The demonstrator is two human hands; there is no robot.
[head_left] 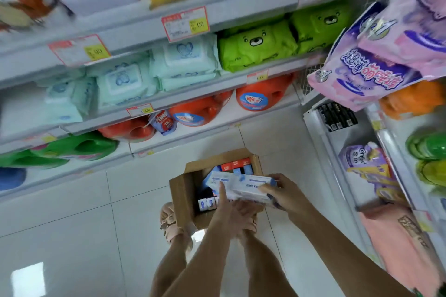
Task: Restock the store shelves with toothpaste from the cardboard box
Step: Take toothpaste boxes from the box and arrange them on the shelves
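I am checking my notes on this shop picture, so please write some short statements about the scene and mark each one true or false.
1. The brown cardboard box stands on the white tiled floor. True.
2. Both the left hand and the right hand hold the white and blue toothpaste cartons. True.
3. The cardboard box is empty. False: red and blue cartons are inside it.
4. The bright green bear-faced packs lie on the floor. False: they sit on a shelf, beside pale green wipe packs.
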